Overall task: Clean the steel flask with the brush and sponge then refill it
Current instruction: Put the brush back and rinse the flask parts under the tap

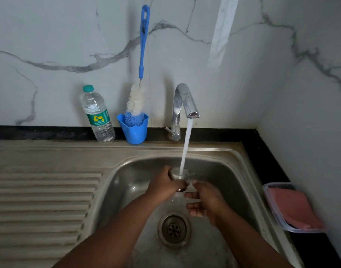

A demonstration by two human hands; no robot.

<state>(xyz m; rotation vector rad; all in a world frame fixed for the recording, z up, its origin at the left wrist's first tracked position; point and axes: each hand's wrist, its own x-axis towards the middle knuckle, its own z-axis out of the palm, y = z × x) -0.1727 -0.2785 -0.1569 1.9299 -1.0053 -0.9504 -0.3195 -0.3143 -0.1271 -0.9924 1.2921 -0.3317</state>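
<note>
A small steel flask [177, 176] stands upright over the sink basin, and my left hand [163, 185] grips its body. Water from the tap [185, 101] streams straight into its open mouth and splashes over the rim. My right hand [203, 203] hovers just right of and below the flask, fingers relaxed and spread, holding nothing. The blue-handled bottle brush [142, 60] stands with its white and blue bristles in a blue cup [133, 130] against the back wall. A pink sponge cloth [293, 207] lies in a clear tray at the right.
A plastic water bottle [98, 115] with a teal cap stands left of the blue cup. The steel sink [233, 161] has a drain [174, 230] under my hands and a ribbed draining board [42, 200] to the left. The clear tray [272, 209] rests on the black counter edge.
</note>
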